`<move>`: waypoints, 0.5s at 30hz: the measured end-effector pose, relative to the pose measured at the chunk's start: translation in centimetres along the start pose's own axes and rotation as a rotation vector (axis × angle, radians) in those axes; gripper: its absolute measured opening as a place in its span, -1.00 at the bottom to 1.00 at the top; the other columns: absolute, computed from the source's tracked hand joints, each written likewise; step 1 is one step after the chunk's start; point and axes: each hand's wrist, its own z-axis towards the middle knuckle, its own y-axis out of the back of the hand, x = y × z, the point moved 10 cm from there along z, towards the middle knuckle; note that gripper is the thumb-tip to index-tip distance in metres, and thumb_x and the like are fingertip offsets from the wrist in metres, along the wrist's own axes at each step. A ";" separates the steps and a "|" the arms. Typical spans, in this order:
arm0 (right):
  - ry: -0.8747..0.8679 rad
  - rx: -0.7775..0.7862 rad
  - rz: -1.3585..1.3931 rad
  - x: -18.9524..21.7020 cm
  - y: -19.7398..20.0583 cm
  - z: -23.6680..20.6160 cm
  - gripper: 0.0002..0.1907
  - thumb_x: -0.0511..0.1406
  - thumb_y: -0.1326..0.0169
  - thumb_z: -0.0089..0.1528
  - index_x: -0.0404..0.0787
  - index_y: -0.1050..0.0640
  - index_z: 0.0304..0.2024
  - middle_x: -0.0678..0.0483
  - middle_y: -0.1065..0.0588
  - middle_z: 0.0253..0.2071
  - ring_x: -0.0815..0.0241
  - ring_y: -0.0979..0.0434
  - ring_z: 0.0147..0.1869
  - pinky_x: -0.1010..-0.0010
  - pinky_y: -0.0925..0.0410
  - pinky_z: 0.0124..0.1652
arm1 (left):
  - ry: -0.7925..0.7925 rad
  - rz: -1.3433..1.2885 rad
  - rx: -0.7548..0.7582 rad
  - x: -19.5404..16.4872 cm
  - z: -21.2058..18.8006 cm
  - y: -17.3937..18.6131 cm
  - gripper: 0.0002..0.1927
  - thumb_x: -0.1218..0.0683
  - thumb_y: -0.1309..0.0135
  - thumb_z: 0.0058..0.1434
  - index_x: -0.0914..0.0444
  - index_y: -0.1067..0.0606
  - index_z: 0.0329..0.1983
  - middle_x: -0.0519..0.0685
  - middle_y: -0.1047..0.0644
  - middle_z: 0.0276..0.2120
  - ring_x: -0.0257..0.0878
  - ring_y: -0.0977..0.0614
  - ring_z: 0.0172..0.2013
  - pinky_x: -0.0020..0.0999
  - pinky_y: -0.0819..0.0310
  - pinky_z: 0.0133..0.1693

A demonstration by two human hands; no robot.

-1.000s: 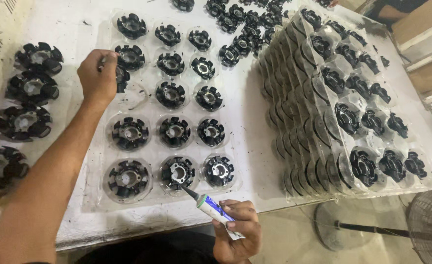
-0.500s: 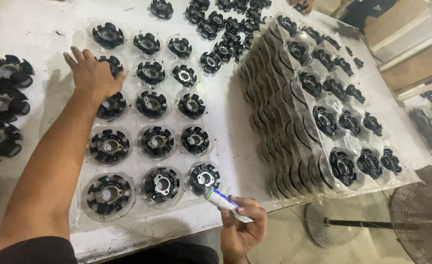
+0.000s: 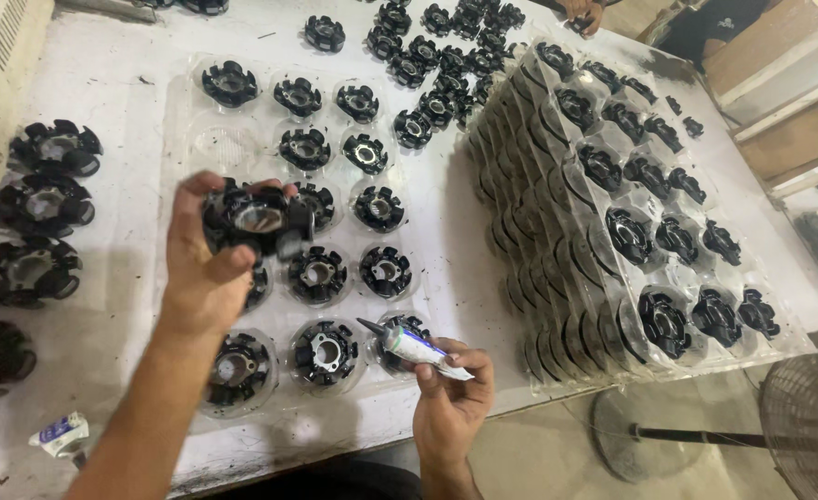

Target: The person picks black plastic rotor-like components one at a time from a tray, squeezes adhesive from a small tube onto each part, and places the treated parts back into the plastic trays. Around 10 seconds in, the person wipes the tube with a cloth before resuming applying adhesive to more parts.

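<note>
My left hand (image 3: pixel 203 268) holds a black round toothed part (image 3: pixel 256 218) lifted above a clear plastic tray (image 3: pixel 187 139) whose cups hold several more of the same black parts. One cup at the tray's left (image 3: pixel 216 145) is empty. My right hand (image 3: pixel 450 398) grips a small white and blue glue tube (image 3: pixel 409 344) near the table's front edge, its dark nozzle pointing left over the tray's front row.
A slanted stack of filled clear trays (image 3: pixel 612 241) lies at the right. Loose black parts (image 3: pixel 43 199) line the left side and the back. A squeezed tube (image 3: pixel 57 433) lies at front left. Another person's hand (image 3: pixel 583 11) shows at the top. A fan stand (image 3: pixel 649 433) is on the floor.
My left hand, which rested on the tray's left column, has picked up a black part and raised it. My right hand with the tube has shifted slightly toward the tray.
</note>
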 end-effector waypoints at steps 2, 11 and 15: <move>-0.031 0.002 -0.004 -0.9 -0.8 -0.3 -0.67 -0.62 -0.19 0.22 -0.27 -0.40 -0.09 -0.21 -0.48 0.07 -0.03 -0.57 0.06 0.05 -0.52 0.01 | 0.037 -0.425 -0.096 0.6 -2.9 -1.2 -0.32 0.04 -0.34 0.12 0.29 -0.37 0.27 0.27 -0.42 0.27 0.18 -0.47 0.42 0.03 -0.28 0.45; 0.356 0.211 -0.472 4.2 -5.7 -2.3 -0.61 -0.60 -0.30 0.08 -0.19 -0.44 -0.20 -0.16 -0.61 -0.13 0.02 -0.61 0.00 0.20 -0.47 -0.01 | -0.066 -0.278 -0.051 -1.3 -7.1 -5.5 -0.47 0.01 -0.23 0.24 0.34 -0.35 0.18 0.31 -0.49 0.09 0.20 -0.57 0.16 0.15 -0.52 0.23; 0.460 0.226 -0.430 6.3 -6.8 -3.3 -0.62 -0.55 -0.31 0.11 -0.17 -0.41 -0.20 -0.09 -0.58 -0.16 -0.04 -0.59 0.03 0.09 -0.48 0.10 | -0.159 0.083 -0.004 -2.9 -9.3 -6.8 -0.53 -0.05 -0.13 0.38 0.40 -0.40 0.15 0.34 -0.56 0.02 0.03 -0.61 0.10 -0.12 -0.54 0.18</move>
